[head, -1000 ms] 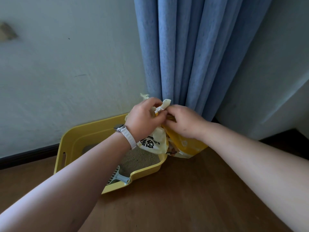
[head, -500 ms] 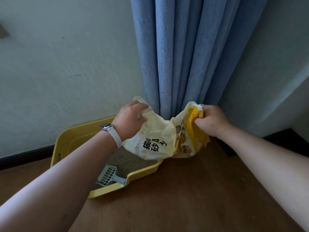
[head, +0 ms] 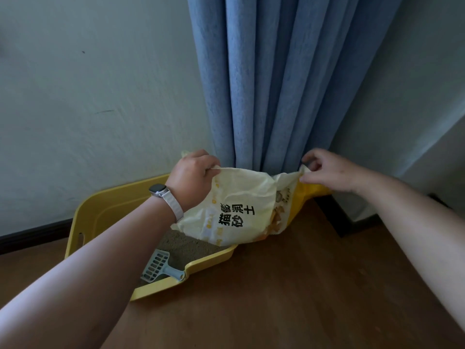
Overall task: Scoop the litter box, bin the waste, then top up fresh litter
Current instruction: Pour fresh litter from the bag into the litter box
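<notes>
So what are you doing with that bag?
A person holds a litter bag by its top edge: the left hand grips one side, the right hand pinches the other. The bag is at the corner of the yellow litter box. The scoop lies inside the box. No litter is pouring.

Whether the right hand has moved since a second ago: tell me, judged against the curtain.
Yes. The right hand has moved to the right, from before the middle folds of the curtain to its right edge, pinching the litter bag by its top corner.
</notes>
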A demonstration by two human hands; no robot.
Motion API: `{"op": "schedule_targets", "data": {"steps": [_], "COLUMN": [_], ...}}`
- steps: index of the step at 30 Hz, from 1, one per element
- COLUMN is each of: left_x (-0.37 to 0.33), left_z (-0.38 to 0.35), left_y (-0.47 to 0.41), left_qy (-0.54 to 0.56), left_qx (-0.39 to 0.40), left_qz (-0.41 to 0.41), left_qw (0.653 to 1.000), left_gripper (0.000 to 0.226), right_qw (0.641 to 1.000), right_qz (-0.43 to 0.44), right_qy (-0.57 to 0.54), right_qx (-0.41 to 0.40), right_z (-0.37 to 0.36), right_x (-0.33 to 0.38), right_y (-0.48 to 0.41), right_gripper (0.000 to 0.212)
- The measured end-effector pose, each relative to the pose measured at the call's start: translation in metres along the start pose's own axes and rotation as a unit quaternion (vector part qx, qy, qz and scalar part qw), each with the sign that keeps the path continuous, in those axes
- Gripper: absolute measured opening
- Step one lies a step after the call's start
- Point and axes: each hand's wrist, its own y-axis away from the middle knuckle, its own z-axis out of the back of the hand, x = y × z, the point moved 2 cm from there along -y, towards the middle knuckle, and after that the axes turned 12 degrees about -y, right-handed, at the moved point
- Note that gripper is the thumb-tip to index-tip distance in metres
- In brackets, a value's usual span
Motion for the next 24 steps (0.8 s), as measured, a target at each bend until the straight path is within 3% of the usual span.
{"op": "schedule_targets", "data": {"steps": [3, 7, 11, 14, 17, 20, 24], "left_x": [-0.004, -0.01, -0.019, -0.024, -0.021, -0.006, 0.018], "left_z": [-0.003, -0.005, -0.006, -0.009, -0.009, -0.003, 0.008], "left_y": [-0.001, -0.004, -0.006, -0.006, -0.004, 0.001, 0.011], "left_qy": [0.008, 0.018, 0.025, 0.029, 0.043, 0.054, 0.029], "left_qx": [-0.002, -0.006, -0.003, 0.007, 0.018, 0.046, 0.084], "left_qz": [-0.022, -0.031, -0.071, -0.082, -0.067, -0.013, 0.014], "left_qw": [1.0, 0.999, 0.997, 0.996, 0.997, 0.997, 0.996], "left_gripper": [0.008, 0.007, 0.006, 0.008, 0.007, 0.014, 0.046], "right_qw": [0.989, 0.955, 0.969, 0.979, 0.971, 0.967, 0.965], "right_qz": [-0.07, -0.122, 0.019, 0.105, 0.182, 0.214, 0.219], "right_qy": [0.114, 0.24, 0.224, 0.141, 0.139, 0.122, 0.127], "right_qx": [0.056, 0.123, 0.101, 0.105, 0.061, 0.062, 0.073], "right_z": [0.008, -0.002, -0.035, -0.072, -0.096, -0.102, -0.104], "right_x": [-0.005, -0.001, 0.04, 0.072, 0.088, 0.092, 0.096], "right_y": [-0.003, -0.005, -0.009, -0.013, -0.017, -0.02, -0.02], "right_gripper": [0.067, 0.075, 0.071, 0.045, 0.024, 0.025, 0.029]}}
